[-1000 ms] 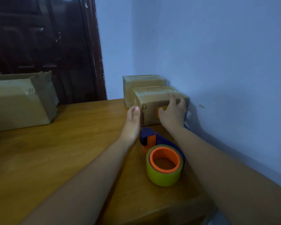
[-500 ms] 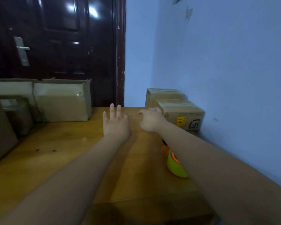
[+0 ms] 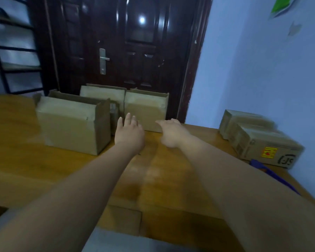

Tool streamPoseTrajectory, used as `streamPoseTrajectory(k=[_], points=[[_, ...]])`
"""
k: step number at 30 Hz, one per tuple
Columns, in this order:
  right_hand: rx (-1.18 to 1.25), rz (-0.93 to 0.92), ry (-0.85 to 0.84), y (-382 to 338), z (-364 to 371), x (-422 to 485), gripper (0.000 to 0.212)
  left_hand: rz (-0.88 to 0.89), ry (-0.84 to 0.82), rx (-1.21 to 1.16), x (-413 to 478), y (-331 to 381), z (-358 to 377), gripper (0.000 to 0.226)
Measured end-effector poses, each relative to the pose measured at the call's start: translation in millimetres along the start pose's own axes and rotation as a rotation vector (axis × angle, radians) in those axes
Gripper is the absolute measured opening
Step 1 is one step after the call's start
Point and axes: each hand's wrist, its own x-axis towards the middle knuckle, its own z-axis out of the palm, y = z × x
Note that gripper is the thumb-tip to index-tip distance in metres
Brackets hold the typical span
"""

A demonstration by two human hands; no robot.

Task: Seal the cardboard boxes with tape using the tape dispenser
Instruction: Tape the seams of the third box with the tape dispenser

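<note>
Both my arms stretch forward over the wooden table (image 3: 25,160). My left hand (image 3: 129,132) is open with straight fingers, just in front of an open-topped cardboard box (image 3: 145,110) at the back. My right hand (image 3: 171,131) is open too, fingers reaching toward that box's lower right corner, holding nothing. A larger open box (image 3: 71,124) stands to the left. Two closed small boxes sit at the right by the wall, the nearer one (image 3: 265,148) with a yellow label. Only a blue strip of the tape dispenser (image 3: 262,168) shows behind my right forearm.
Another cardboard box (image 3: 102,93) stands behind the two open ones. A dark door (image 3: 127,42) rises behind the table and a black shelf rack (image 3: 11,51) stands at the far left. The blue wall (image 3: 262,70) bounds the table's right side.
My view has swung left from the small boxes at the wall to the open boxes at the back. Both hands left the small box and moved toward the open box by the door.
</note>
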Motion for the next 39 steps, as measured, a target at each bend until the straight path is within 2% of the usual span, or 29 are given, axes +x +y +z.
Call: streamPoseTrajectory(k=[4, 8, 11, 15, 18, 20, 24, 27, 29, 34, 36, 38, 39], points=[[0.164, -0.098, 0.091, -39.9, 4.0, 16.5, 0.070, -0.028, 0.263, -0.054, -3.1, -58.5, -7.1, 0.053], [0.296, -0.207, 0.173, -82.2, 7.2, 31.9, 0.068, -0.210, 0.408, -0.312, 0.1, -117.6, -5.0, 0.056], [0.340, -0.308, 0.223, -115.4, 7.3, 42.1, 0.069, -0.293, 0.324, -0.452, 3.9, -161.7, 7.0, 0.059], [0.255, -0.376, 0.206, -151.2, 7.0, 54.8, 0.072, -0.223, 0.124, -0.454, 9.9, -187.6, 12.8, 0.064], [0.182, -0.371, 0.133, -160.2, 7.8, 60.9, 0.066, -0.110, 0.030, -0.328, 14.3, -185.2, 8.0, 0.082], [0.146, -0.381, 0.157, -159.3, 8.9, 61.0, 0.061, -0.073, 0.032, -0.255, 15.2, -182.8, 3.5, 0.084], [0.253, -0.399, 0.223, -145.9, 7.0, 51.3, 0.056, -0.034, 0.051, -0.173, 13.2, -176.9, -11.7, 0.046], [0.405, -0.394, 0.263, -132.4, 0.4, 37.2, 0.033, 0.043, 0.060, -0.181, 4.3, -167.5, -27.7, 0.022], [0.559, -0.320, 0.337, -120.7, -4.4, 26.7, 0.028, 0.102, 0.097, -0.196, -5.0, -155.3, -39.5, 0.023], [0.870, -0.111, 0.624, -72.5, -19.1, -10.6, 0.034, 0.248, 0.172, -0.195, -33.0, -93.5, -64.0, 0.015], [0.946, -0.069, 0.617, -49.7, -21.5, -30.1, 0.029, 0.339, 0.196, -0.168, -41.5, -61.1, -69.4, 0.012], [1.002, -0.002, 0.547, -25.0, -24.4, -49.0, 0.010, 0.442, 0.213, -0.153, -48.7, -27.5, -73.5, 0.018], [0.999, 0.044, 0.532, -11.5, -26.6, -57.4, 0.026, 0.494, 0.214, -0.157, -51.3, -11.2, -75.4, 0.020]])
